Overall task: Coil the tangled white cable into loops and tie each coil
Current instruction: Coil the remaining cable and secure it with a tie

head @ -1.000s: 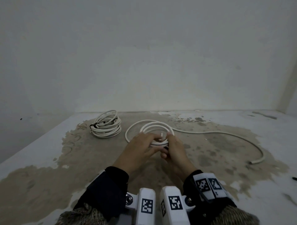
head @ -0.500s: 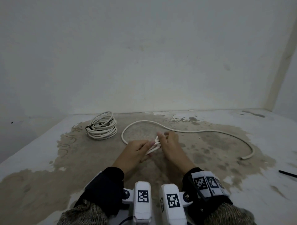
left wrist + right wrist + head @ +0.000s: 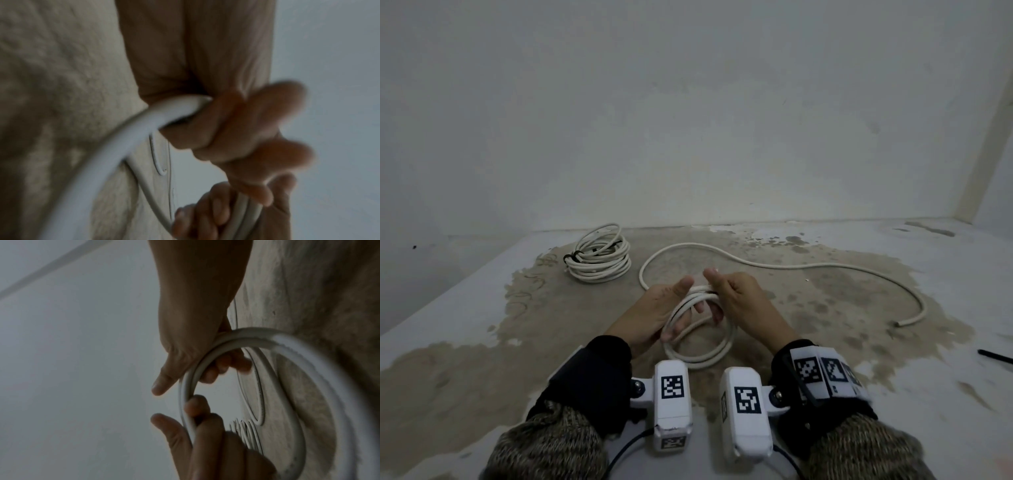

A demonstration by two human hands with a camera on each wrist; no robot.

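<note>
A small coil of white cable (image 3: 702,356) is held up off the floor between both hands, its loops opening toward me. My left hand (image 3: 681,308) grips its far left side, forefinger and thumb (image 3: 164,423) pinching the strands. My right hand (image 3: 714,298) grips the far right side, fingers (image 3: 226,366) curled through the loops and thumb raised. The loose rest of the cable (image 3: 791,265) sweeps across the floor to a cut end (image 3: 897,323) at the right. The left wrist view shows the cable (image 3: 123,146) blurred, passing under curled fingers (image 3: 246,129).
A finished coil (image 3: 599,260) bound with a black tie (image 3: 568,257) lies on the floor at the back left. A black strip (image 3: 993,356) lies at the right edge. The stained concrete floor (image 3: 482,342) meets a pale wall (image 3: 688,137) close behind.
The small coil, flat on the floor a second ago, has been lifted and tipped toward me. Both hands have shifted their grip, and the loose tail has slid slightly.
</note>
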